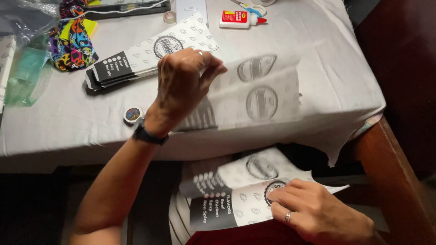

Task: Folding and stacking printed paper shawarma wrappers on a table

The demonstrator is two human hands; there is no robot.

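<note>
My left hand (184,88) lifts one thin white printed paper sleeve (254,97) above the grey-clothed surface (318,54), fingers pinched on its edge. My right hand (313,213) presses flat, fingers open, on the lap stack of sleeves (236,204) below that surface. Next it likely needs laying beside the black-ended stack of sleeves (145,56); the white, red-labelled glue bottle (240,19) lies beyond.

Home craft table: cloth cover (318,81), glue bottle (240,19).
</note>
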